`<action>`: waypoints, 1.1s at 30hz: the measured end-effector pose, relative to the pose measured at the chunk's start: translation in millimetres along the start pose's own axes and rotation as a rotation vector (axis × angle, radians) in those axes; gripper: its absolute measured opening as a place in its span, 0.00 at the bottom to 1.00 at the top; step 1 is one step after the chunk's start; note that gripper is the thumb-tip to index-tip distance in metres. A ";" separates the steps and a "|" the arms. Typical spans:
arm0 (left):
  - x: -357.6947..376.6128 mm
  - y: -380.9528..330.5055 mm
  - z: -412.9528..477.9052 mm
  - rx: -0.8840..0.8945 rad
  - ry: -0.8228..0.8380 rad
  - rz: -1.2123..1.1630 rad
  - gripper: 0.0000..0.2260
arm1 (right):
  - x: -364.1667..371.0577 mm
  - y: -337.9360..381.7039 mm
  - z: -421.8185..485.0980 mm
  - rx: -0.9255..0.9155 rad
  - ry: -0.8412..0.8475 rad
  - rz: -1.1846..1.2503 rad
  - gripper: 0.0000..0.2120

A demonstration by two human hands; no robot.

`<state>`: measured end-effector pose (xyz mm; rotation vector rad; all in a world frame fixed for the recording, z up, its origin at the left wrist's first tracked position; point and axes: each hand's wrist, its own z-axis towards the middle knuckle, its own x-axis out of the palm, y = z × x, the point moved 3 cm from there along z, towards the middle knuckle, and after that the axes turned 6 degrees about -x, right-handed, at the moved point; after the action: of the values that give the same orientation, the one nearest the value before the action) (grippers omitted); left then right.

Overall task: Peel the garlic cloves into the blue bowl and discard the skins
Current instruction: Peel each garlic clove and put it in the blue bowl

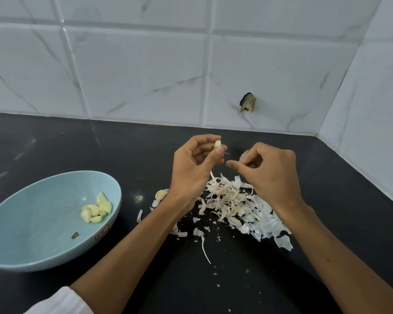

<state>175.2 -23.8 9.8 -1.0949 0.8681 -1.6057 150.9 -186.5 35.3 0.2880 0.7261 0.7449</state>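
My left hand (194,164) pinches a pale garlic clove (217,143) between thumb and fingertips, raised above the black counter. Close to its right, my right hand (270,168) has its fingers curled, the thumb and forefinger tips drawn together; a bit of papery skin shows behind its fingers, and I cannot tell whether it is held. Below both hands lies a heap of garlic skins (234,202). A garlic piece still in its skin (160,194) lies by my left wrist. The blue bowl (32,223) stands at the left with several peeled cloves (95,210) inside.
The black counter (213,279) runs back to a white tiled wall, which turns a corner at the right. A broken hole (248,102) marks the wall tile behind the hands. Skin scraps are strewn in front of the heap. A small dark fleck (75,235) lies in the bowl.
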 end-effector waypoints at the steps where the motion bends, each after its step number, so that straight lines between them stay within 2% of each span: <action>1: 0.1 -0.1 -0.4 -0.003 0.011 0.004 0.08 | -0.2 -2.4 0.5 0.014 0.017 -0.013 0.12; 4: 0.6 0.6 -1.4 -0.027 0.033 0.001 0.08 | 2.6 -10.3 1.7 0.031 0.093 -0.047 0.07; 7: 0.3 2.1 -1.4 -0.058 0.038 0.005 0.08 | 3.1 -10.8 2.6 -0.019 0.083 -0.053 0.09; 10: 1.0 3.5 -1.7 -0.097 0.051 0.006 0.08 | 1.4 -0.7 3.5 -0.170 -0.008 0.024 0.09; 13: 2.8 6.0 -1.8 -0.113 0.086 0.004 0.10 | 4.2 3.5 1.0 -0.285 0.005 0.030 0.11; 27: 2.3 5.7 -1.7 -0.154 0.141 0.000 0.11 | -1.7 -0.9 1.7 -0.249 -0.071 0.062 0.04; 33: 0.3 8.0 0.1 -0.238 0.108 -0.061 0.14 | 0.9 -1.2 2.5 -0.340 0.000 -0.001 0.03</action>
<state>177.9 -26.2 2.6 -1.2177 1.1292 -1.6542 153.7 -186.7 36.0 -0.0209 0.5872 0.8528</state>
